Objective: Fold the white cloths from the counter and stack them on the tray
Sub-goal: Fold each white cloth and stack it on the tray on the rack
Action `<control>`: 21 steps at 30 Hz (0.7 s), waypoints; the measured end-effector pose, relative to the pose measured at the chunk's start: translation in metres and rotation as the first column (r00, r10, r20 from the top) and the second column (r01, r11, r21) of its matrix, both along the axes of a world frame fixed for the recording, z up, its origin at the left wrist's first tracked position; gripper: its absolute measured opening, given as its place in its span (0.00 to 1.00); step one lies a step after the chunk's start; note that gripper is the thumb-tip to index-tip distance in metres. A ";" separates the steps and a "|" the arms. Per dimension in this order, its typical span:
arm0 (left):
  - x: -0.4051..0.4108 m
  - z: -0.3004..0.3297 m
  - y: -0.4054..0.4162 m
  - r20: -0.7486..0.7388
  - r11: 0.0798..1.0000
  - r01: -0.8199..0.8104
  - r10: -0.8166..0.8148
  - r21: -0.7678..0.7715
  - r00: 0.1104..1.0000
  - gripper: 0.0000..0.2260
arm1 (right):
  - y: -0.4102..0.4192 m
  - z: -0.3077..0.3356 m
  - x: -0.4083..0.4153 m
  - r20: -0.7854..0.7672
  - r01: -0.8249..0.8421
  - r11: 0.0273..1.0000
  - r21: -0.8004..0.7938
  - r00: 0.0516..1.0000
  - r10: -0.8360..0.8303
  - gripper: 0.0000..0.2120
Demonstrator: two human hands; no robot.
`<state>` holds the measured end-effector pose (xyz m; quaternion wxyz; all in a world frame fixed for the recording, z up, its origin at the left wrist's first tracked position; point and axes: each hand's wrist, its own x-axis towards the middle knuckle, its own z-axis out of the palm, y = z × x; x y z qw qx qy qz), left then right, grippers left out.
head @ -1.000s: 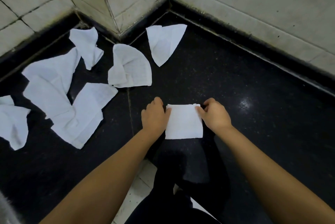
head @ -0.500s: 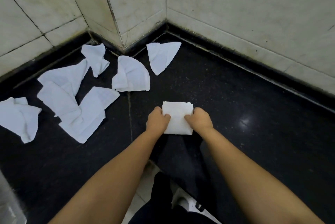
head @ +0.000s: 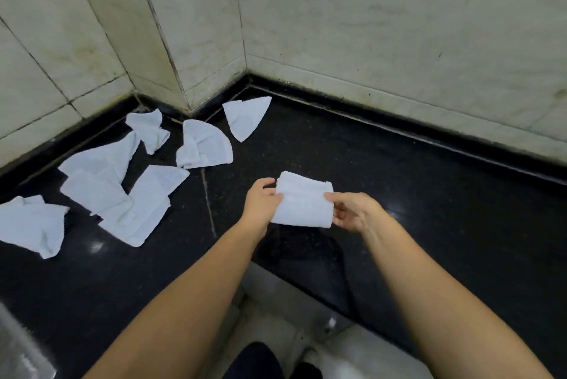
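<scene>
Closest to the person's body, low at the left edge, there's a bit of shiny metal (head: 21,351) poking into view. Could be the tray, but I honestly can't tell, too little of it shows.

Moving out along the forearms: both hands are on the folded cloth (head: 302,202), which is held just above the black bench (head: 429,209) rather than lying flat on it. The left hand (head: 260,203) has its fingers (head: 264,183) curled round the cloth's left edge, thumb pinching on top. The right hand (head: 352,211) pinches the right edge between thumb and fingers. So the cloth sits right between the two hands, its long axis running hand to hand, slightly tilted with the left end a touch farther away.

That's the bit that matters, I'd say. If the metal thing really is the tray, it lies to the left of the folded cloth and back toward the person, so the left hand is the nearer one to carry it over. The right hand would have to let go first. Just my guess from how things sit.

Left of the folded cloth and a bit farther out, a heap of loose cloths (head: 122,194) is spread on the bench, still unfolded. Beyond the folded cloth, near the tiled wall corner (head: 214,71), lie a rounded one (head: 205,147) and a pointed one (head: 245,117). Plenty left to fold.
</scene>
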<state>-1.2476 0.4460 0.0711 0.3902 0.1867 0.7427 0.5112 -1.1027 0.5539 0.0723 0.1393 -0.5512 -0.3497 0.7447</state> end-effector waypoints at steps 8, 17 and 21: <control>0.073 0.011 -0.024 0.260 0.944 0.319 -0.331 0.086 0.907 0.15 | -0.080 0.010 0.102 -0.061 0.307 0.944 0.121 0.951 -0.302 0.06; 0.225 0.015 -0.062 0.405 0.736 0.676 -0.631 0.043 0.662 0.04 | -0.208 0.020 0.272 -0.106 0.609 0.761 0.223 0.791 -0.602 0.09; 0.326 0.028 -0.074 0.399 0.566 0.823 -0.766 0.048 0.504 0.05 | -0.259 0.027 0.369 -0.114 0.757 0.617 0.216 0.647 -0.754 0.07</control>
